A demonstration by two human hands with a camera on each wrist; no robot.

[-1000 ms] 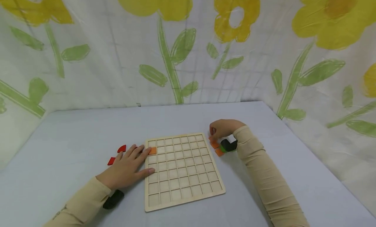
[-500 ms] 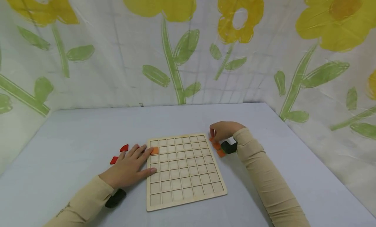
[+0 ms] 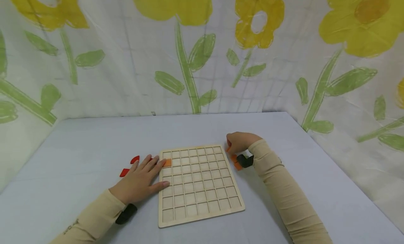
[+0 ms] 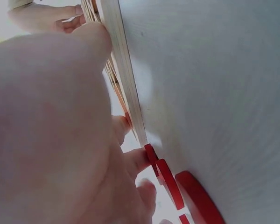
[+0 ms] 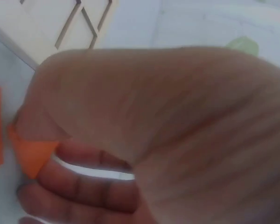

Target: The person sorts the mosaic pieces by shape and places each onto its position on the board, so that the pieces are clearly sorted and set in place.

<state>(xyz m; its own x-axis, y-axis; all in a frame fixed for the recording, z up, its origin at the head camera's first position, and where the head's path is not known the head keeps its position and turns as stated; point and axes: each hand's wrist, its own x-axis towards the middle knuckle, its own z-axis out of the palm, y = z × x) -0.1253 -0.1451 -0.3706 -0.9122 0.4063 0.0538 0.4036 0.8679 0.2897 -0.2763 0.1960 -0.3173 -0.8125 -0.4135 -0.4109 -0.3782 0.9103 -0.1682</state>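
My left hand [image 3: 141,176] lies with spread fingers over the left side of a wooden grid board [image 3: 202,213]. Its index fingertip touches an orange square tile [image 3: 167,162] set in a cell near the board's upper left corner. The thumb rests on the board's left part. Just beyond the board's upper right side, my right hand [image 3: 241,141] pinches an orange tile [image 5: 33,156] between thumb and fingers, seen best in the right wrist view. More orange tiles [image 3: 237,166] lie beside the board, just below this hand.
Red pieces lie left of the board: a rounded one [image 3: 134,159], a squarish one [image 3: 124,172], and others partly hidden by the left fingers. A black wrist device [image 3: 245,161] sits under the right wrist, another [image 3: 126,213] under the left. A flowered curtain [image 3: 126,79] hangs behind the table.
The right fingers and thumb have come together on an orange tile, and the gap between them has gone from the head view. The left hand stays put; the head view shifts slightly.
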